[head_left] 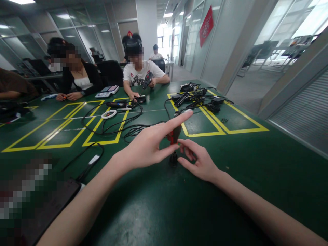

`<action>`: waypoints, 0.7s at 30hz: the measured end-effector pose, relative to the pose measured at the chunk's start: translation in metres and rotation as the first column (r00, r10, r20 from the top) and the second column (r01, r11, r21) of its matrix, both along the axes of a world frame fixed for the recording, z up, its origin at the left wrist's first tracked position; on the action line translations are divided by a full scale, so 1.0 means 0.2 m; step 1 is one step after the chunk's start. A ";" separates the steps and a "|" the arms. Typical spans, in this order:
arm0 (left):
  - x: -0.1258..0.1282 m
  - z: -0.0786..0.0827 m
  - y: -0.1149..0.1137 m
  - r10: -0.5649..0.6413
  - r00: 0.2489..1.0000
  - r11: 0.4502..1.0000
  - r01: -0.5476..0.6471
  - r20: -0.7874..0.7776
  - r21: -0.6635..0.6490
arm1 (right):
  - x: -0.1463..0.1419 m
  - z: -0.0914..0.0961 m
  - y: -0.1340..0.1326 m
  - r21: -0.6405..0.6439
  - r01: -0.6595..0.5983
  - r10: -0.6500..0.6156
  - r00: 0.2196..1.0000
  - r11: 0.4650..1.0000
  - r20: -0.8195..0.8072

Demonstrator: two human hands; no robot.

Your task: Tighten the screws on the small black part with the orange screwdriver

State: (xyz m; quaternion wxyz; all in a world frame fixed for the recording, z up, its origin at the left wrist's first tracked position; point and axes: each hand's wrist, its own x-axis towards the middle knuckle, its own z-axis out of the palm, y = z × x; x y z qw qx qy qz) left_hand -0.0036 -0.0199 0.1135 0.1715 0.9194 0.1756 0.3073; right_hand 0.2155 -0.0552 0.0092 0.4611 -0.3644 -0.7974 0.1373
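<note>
Tabletop (256, 164): green, marked with yellow tape (230, 131) in rectangles, running from the near edge to the seated people at the far side.

Forearms: both bare. They enter from the bottom corners and converge at the middle of the tabletop.

Left hand (148, 147): raised just off the surface, palm turned inward. The index finger points straight out towards the far right, and the thumb closes from below onto a small red part (172, 136). This hand grasps the part.

Right hand (202, 164): low, just beside the left, fingers loosely curled, with the fingertips at the lower edge of the red part. Whether they grip it cannot be told.

Red part: between the two hands, above the tabletop, partly hidden by the left fingers. A black stub (174, 158) sits directly beneath it on the surface, between the left thumb and the right fingers.

Other items: black cables (115, 126) looped beyond the hands, a white ring (109, 113) among them, and a heap of dark tools (197, 99) at far right. A co-worker opposite holds a drill (147, 80).
</note>
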 end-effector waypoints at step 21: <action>0.05 -0.04 -0.01 0.022 0.999 0.993 -0.026 0.037 0.119 | -0.12 0.17 -0.02 -0.291 -0.011 -0.071 0.961 0.957 -0.266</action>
